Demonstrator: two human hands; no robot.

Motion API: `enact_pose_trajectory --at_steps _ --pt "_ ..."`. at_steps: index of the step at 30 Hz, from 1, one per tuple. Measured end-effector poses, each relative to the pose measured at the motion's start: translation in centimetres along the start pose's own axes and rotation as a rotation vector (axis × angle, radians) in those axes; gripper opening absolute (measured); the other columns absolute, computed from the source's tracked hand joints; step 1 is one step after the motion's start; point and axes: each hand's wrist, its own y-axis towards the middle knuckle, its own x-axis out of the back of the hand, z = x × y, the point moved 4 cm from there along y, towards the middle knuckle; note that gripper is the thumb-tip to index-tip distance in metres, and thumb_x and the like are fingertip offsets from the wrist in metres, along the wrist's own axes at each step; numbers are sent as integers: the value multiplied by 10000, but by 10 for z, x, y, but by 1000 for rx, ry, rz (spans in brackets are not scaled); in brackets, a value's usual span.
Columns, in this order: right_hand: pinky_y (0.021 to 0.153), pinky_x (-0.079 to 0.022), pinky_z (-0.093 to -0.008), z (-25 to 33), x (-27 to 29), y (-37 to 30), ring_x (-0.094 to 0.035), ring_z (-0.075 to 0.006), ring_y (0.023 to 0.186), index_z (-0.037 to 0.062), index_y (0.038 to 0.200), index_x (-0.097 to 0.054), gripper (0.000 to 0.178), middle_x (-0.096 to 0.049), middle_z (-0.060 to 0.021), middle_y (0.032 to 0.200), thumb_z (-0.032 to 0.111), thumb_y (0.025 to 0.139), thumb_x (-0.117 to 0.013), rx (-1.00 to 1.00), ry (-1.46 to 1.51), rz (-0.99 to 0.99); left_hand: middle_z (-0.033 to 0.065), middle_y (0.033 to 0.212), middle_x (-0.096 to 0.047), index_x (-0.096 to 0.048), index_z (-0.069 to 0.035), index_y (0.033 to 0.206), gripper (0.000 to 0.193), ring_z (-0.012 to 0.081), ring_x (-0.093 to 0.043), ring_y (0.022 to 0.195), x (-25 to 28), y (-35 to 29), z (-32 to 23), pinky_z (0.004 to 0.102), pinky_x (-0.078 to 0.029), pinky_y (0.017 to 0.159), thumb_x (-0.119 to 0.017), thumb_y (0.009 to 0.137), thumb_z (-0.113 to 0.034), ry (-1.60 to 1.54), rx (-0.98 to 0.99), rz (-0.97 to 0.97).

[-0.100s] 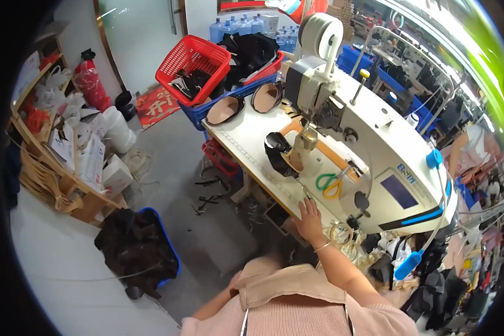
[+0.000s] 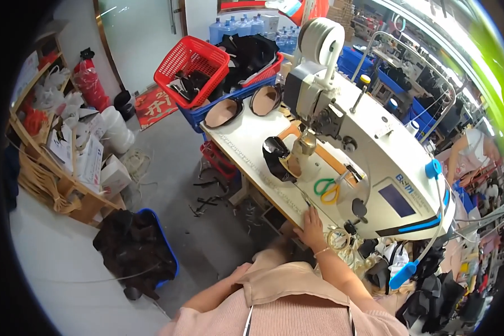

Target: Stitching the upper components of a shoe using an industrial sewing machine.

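My right hand [image 2: 311, 228] rests at the table's front edge, fingers stretched out and holding nothing. Just beyond its fingertips lies a thin metal tool [image 2: 306, 198], too small to name. Close to my lap is my left hand [image 2: 242, 273]; its fingers are mostly hidden. Under the head of the white sewing machine [image 2: 378, 148] sits a curved black piece with a beige inside [image 2: 280, 162], touched by neither hand. Scissors with green and yellow handles [image 2: 330, 193] lie to its right.
Two oval black-rimmed pieces [image 2: 223, 112] lie at the table's far left. Behind them, a red basket [image 2: 210, 61] stands on a blue crate [image 2: 193, 116]. A blue tub of dark material [image 2: 165, 246] is on the floor at left. A co-worker [image 2: 476, 148] sits at far right.
My right hand has drawn back slightly toward me along the table edge. My left hand and forearm show more fully by my lap. The black piece stays under the machine.
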Motion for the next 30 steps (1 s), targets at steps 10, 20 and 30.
enact_pose_trajectory --at_steps 10,20,30 --pt "1049 -255 -475 -15 10 -15 -235 -389 1325 54 1362 -325 828 -248 -218 1433 305 691 -739 -34 -99 9 192 971 -627 -604 -56 984 237 313 -609 926 88 41 -82 406 -471 786 -531 823 -215 162 -54 -121" --pt "1015 -291 -466 -27 -4 -13 -356 -352 1266 87 1265 -480 617 -409 -190 1340 358 730 -624 -94 -154 -113 162 1026 -623 -583 -42 1066 323 338 -591 957 194 191 -93 396 -462 841 -637 775 -170 234 -349 24" --pt "798 -406 -456 -22 -19 50 -490 -315 931 122 935 -598 235 -527 -95 941 175 708 -623 -612 -251 -545 169 1046 -613 -575 -37 1081 333 340 -586 968 227 377 -198 387 -456 856 -632 784 -175 525 -594 103"
